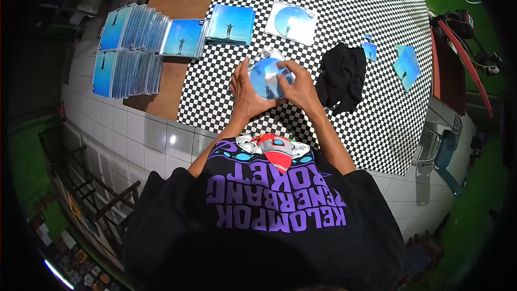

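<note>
Blue compact disc (261,78): it is between the two hands, over a clear jewel case (272,53), near the person's body.
Left hand (247,94): it is clamped on the clear jewel case, with the fingers along the left side and the thumb along the near edge.
Right hand (301,89): the index finger and the thumb are apart from each other, both over the disc's right part; I cannot tell if they grip it.
Second case: beyond the hands lies another clear case (309,37), and a similar blue disc (293,15) is inside.
Blue covers: a neat pile of blue square covers (231,24) lies just left of this second case.
Packed cases: at the left, two long rows of blue-covered cases (142,73) stand tightly side by side, partly on the brown wooden surface (148,106).
Black cloth (342,78): it lies crumpled to the right of the right hand.
Loose pieces: at the far right lies a blue printed sheet (406,68).
Table cover: black and white checkered cloth (371,140).
</note>
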Action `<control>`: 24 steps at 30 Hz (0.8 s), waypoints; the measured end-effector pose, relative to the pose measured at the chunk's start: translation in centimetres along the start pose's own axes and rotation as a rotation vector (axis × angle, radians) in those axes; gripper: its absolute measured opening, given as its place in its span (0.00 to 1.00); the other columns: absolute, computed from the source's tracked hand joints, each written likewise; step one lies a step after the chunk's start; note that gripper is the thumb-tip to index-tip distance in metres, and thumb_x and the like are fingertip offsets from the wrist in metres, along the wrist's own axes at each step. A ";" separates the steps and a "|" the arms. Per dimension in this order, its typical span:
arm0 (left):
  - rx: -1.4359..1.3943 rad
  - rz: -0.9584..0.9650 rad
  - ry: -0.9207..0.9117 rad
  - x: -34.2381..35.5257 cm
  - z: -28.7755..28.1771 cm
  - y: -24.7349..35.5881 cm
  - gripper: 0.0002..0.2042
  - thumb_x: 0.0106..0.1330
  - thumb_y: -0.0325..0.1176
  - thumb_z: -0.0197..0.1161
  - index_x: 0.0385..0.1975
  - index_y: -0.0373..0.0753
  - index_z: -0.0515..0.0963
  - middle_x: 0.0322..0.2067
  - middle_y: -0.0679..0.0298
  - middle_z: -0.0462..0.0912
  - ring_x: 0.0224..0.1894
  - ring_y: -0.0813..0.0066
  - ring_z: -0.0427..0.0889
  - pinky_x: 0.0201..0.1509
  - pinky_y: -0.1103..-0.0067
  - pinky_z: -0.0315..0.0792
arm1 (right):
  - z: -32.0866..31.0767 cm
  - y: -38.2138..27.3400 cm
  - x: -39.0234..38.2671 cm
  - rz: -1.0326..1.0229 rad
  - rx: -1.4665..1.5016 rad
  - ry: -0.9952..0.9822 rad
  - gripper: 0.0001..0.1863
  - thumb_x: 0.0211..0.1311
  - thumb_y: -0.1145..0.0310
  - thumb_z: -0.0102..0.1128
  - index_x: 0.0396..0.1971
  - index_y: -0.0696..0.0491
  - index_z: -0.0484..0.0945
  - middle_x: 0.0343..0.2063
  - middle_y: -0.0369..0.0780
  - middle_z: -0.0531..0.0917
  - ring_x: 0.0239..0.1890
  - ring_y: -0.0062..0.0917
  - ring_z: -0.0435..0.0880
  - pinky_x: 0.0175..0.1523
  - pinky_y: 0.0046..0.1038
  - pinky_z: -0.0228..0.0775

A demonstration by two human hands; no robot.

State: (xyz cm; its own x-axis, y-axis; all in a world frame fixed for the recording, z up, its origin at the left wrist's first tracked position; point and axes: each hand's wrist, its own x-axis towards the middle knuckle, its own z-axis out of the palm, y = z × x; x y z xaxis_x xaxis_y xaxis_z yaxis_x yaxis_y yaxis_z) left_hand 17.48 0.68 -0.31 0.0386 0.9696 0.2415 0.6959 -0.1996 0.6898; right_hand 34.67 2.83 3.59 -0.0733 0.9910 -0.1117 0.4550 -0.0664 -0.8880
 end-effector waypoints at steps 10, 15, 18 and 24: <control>-0.135 -0.038 0.031 -8.1 -8.0 -7.3 0.25 0.48 0.29 0.78 0.50 0.40 0.82 0.39 0.58 0.81 0.46 0.60 0.80 0.56 0.68 0.71 | 2.6 -5.9 -2.8 -0.809 -0.443 -0.508 0.18 0.49 0.80 0.62 0.41 0.49 0.85 0.49 0.40 0.86 0.60 0.31 0.80 0.77 0.47 0.53; 0.038 0.118 -0.049 -8.5 -8.7 -4.7 0.13 0.53 0.28 0.74 0.40 0.42 0.86 0.37 0.60 0.81 0.44 0.59 0.80 0.54 0.67 0.71 | 0.3 -3.0 -3.7 -0.798 -0.576 -0.427 0.18 0.48 0.81 0.61 0.40 0.47 0.85 0.55 0.41 0.82 0.67 0.37 0.72 0.79 0.54 0.42; 0.055 0.186 -0.162 -7.4 -7.5 -4.0 0.14 0.54 0.31 0.74 0.42 0.43 0.86 0.40 0.60 0.81 0.46 0.59 0.79 0.54 0.67 0.70 | -1.2 0.5 -3.9 -0.650 -0.635 -0.357 0.20 0.47 0.81 0.61 0.42 0.47 0.85 0.58 0.41 0.79 0.68 0.39 0.69 0.78 0.56 0.43; 0.186 0.214 -0.101 -6.4 -5.2 -4.6 0.15 0.56 0.39 0.75 0.43 0.45 0.85 0.47 0.62 0.79 0.53 0.62 0.75 0.55 0.67 0.66 | -1.8 2.0 -2.5 -0.484 -0.631 -0.272 0.24 0.50 0.80 0.61 0.49 0.48 0.83 0.63 0.44 0.75 0.69 0.41 0.68 0.76 0.55 0.47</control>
State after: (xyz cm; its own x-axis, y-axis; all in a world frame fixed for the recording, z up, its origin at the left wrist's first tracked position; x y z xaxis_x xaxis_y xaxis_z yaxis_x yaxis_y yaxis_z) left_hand 10.31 -5.32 -1.46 0.2634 0.9192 0.2927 0.7834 -0.3809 0.4911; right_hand 37.39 0.40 2.88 -0.5624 0.8258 0.0418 0.7237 0.5160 -0.4582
